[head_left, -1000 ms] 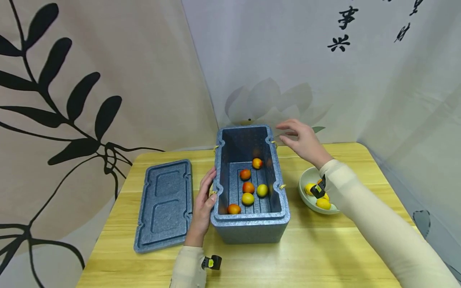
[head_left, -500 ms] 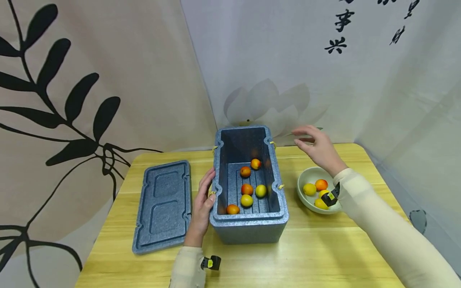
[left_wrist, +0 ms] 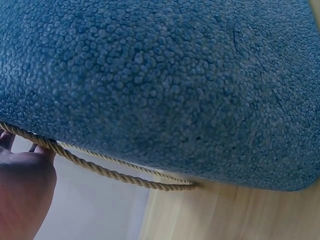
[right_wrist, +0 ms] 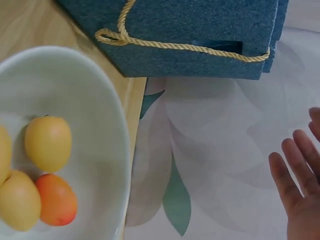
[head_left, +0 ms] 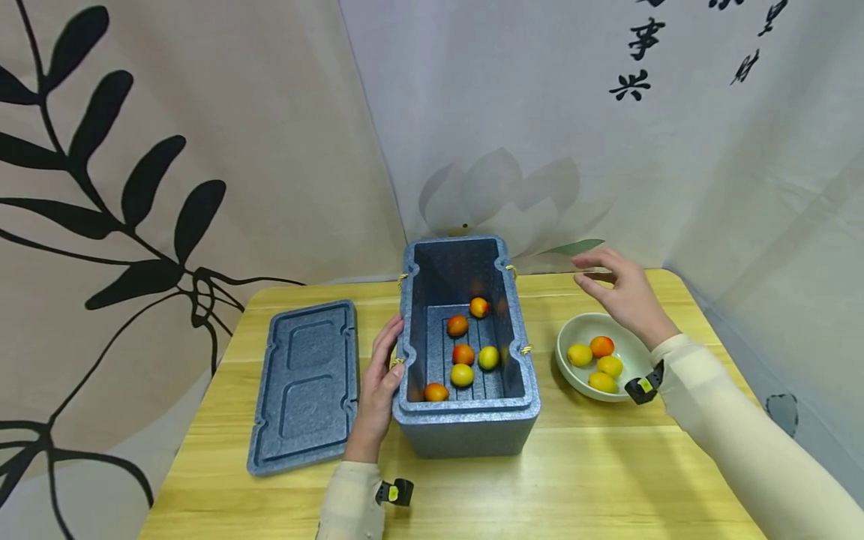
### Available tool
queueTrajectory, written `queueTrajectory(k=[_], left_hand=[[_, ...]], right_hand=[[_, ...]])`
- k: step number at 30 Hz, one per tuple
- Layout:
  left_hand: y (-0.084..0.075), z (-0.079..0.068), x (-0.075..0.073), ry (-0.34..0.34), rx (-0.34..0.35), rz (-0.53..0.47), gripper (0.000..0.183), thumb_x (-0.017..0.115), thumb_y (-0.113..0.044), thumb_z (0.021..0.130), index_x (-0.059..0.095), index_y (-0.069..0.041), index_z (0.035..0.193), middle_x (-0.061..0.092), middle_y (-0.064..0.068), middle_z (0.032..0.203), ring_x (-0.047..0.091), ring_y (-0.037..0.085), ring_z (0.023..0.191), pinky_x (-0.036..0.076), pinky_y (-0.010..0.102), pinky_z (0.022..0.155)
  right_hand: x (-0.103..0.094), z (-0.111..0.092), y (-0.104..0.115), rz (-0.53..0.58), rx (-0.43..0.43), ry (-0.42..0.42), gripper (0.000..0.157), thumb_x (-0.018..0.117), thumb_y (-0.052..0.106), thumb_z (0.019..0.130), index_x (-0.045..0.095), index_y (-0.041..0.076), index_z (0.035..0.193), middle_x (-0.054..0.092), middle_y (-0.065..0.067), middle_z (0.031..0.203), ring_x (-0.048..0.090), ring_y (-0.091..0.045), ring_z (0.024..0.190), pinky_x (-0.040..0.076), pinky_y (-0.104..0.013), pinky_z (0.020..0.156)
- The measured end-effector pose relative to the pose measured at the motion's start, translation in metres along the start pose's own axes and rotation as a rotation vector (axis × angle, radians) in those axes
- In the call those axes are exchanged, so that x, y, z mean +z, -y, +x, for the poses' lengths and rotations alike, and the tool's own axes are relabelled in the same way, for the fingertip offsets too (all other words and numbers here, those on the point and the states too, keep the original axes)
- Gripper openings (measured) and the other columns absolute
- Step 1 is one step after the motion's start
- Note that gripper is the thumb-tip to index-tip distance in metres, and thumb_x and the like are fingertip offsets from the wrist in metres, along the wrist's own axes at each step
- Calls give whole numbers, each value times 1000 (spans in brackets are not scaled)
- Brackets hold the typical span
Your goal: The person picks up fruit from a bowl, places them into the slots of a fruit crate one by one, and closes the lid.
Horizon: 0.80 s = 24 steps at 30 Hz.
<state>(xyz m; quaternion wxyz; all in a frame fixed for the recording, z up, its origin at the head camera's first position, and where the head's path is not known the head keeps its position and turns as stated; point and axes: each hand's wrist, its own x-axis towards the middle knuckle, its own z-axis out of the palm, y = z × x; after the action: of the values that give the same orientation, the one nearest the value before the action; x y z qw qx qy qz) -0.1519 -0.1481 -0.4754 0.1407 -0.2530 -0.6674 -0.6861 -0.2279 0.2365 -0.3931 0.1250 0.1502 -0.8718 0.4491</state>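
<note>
A blue-grey foam box (head_left: 468,439) stands uncovered on the table, with several small orange fruits (head_left: 463,354) and yellow fruits (head_left: 462,375) on its floor. My left hand (head_left: 379,382) rests against the box's left outer wall, thumb by the rim. In the left wrist view, its fingers lie by the rope handle (left_wrist: 110,173) along the wall. My right hand (head_left: 624,292) hovers beyond the pale bowl (head_left: 574,380) with its fingers loosely bent and nothing in them. Inside that bowl lie several yellow fruits (head_left: 610,366) and an orange one (head_left: 602,346).
The matching foam lid (head_left: 307,382) lies flat on the wooden table (head_left: 574,472), left of the box. A printed cloth backdrop (head_left: 304,150) hangs right behind the table's far edge. On the box's right side runs another rope handle (right_wrist: 192,48).
My right hand has moved right, away from the box's far right corner, and somewhat lower, uncovering the fruit in the bowl. The left hand stays against the box.
</note>
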Motion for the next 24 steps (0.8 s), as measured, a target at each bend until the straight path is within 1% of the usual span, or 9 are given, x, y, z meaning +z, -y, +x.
queueTrajectory(k=[3,5,7,11,13,18,22,23,24], left_hand=[[1,0,0,-2,-11,-8,56,45,-17,96,38,1,148,28,13,157,22,31,144,16,41,116],[2,0,0,-1,-18,-9,57,46,-20,96,39,0,149,29,11,157,22,31,144,16,40,116],[2,0,0,-2,-20,-8,57,46,-23,97,39,0,149,29,11,157,22,31,144,17,39,116],[2,-1,0,-6,-7,-7,57,46,-22,97,38,1,148,29,12,156,22,32,144,17,40,116],[2,-1,1,-7,-2,-6,57,45,-20,96,38,1,148,29,13,156,22,32,144,16,40,116],[2,-1,3,-7,-8,-5,57,43,-12,93,38,2,148,29,15,156,23,32,144,17,40,116],[1,0,2,-12,-7,-5,57,42,-10,92,38,3,148,29,15,156,22,32,144,16,40,116],[0,0,2,-12,-8,-7,58,42,-11,92,38,3,148,29,15,156,22,32,144,16,40,116],[0,0,2,-13,-9,-9,58,43,-12,92,38,3,148,29,15,156,23,32,144,16,40,116]], right_hand=[[-3,-6,-6,-13,22,8,28,65,8,95,65,3,122,61,-6,118,56,-10,105,45,-23,93],[-4,-9,-12,-18,40,9,28,65,13,95,66,6,122,61,-4,119,57,-16,106,44,-18,92],[-5,-13,-18,-18,51,9,28,66,16,95,66,7,122,62,-5,119,57,-23,108,46,-24,94],[-3,-19,-30,-11,58,14,29,67,17,95,65,5,121,62,-9,118,57,-25,109,48,-40,94],[-2,-23,-35,-10,66,20,30,67,17,94,65,5,122,61,-9,119,57,-24,110,48,-39,94],[0,-30,-42,-10,73,25,31,67,13,94,64,4,123,62,-8,119,58,-26,110,47,-21,90],[2,-33,-46,4,70,33,33,66,11,94,63,2,125,61,-12,120,58,-30,110,49,-26,90],[3,-34,-47,6,79,35,32,66,12,94,63,3,125,61,-12,120,58,-29,110,49,-25,90],[4,-35,-48,6,85,38,32,66,13,95,63,3,125,61,-12,120,58,-29,110,49,-30,91]])
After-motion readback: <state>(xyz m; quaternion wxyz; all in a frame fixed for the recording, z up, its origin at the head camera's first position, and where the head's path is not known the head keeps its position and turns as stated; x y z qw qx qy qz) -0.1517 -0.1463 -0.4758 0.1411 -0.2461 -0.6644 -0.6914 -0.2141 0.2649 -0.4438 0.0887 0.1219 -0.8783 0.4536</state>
